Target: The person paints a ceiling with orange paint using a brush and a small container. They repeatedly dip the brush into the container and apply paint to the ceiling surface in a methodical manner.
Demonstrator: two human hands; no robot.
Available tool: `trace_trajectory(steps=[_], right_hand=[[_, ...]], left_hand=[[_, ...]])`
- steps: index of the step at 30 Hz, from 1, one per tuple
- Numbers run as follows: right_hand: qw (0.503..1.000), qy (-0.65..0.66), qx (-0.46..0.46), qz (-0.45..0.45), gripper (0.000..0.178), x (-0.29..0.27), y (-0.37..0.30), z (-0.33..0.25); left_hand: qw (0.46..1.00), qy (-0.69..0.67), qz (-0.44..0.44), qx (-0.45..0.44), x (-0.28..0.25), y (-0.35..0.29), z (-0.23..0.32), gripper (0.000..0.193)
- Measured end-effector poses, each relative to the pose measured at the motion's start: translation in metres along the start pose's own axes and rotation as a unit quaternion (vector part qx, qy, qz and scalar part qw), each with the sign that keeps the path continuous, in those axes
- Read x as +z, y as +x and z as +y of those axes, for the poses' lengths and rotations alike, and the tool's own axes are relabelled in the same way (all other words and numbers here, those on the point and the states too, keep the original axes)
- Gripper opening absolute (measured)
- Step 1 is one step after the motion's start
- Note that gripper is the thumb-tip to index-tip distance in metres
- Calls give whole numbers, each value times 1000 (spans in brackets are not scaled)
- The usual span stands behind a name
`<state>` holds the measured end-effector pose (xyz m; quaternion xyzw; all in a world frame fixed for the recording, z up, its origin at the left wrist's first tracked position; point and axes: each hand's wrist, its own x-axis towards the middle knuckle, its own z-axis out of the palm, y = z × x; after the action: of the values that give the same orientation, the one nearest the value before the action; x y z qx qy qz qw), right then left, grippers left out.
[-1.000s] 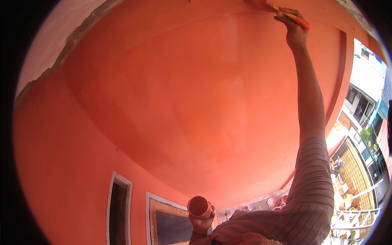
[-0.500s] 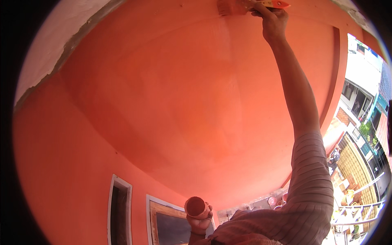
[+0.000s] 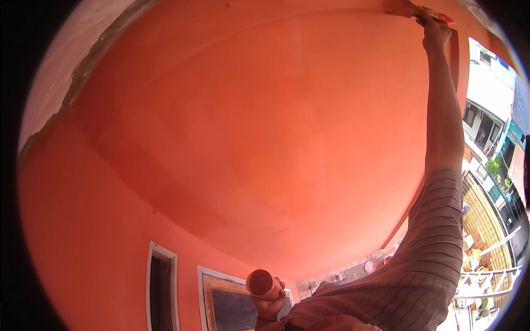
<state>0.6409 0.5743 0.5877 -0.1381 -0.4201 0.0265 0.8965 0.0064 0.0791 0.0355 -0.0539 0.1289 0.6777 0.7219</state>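
left hand (image 3: 269,305), at 6 o'clock near the lower edge: fingers clamped around a small round paint can (image 3: 261,283), open mouth tilted toward the camera. striped sleeve (image 3: 425,259) rises from 5 o'clock, the bare arm extended to 1 o'clock. right hand (image 3: 434,32), at 1 o'clock near the upper rim: fingers closed on the orange handle of a paintbrush (image 3: 428,13), bristles touching the orange wall (image 3: 265,138). framed window (image 3: 229,300) and narrow opening (image 3: 161,289) sit at 7 o'clock. buildings (image 3: 488,118) stand at 3 o'clock, far off.
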Motion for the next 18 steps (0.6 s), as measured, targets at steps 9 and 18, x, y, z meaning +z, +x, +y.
trace_trajectory(steps=[9,18], right_hand=[[863,-480,-137,83,31,-49,44,-11],[912,-286,-276,-98,12,46,-107,-40]], left_hand=[[999,-2,-30,-34,14,21,1,56],[998,-7,-20,-57,23,33,-5,57]])
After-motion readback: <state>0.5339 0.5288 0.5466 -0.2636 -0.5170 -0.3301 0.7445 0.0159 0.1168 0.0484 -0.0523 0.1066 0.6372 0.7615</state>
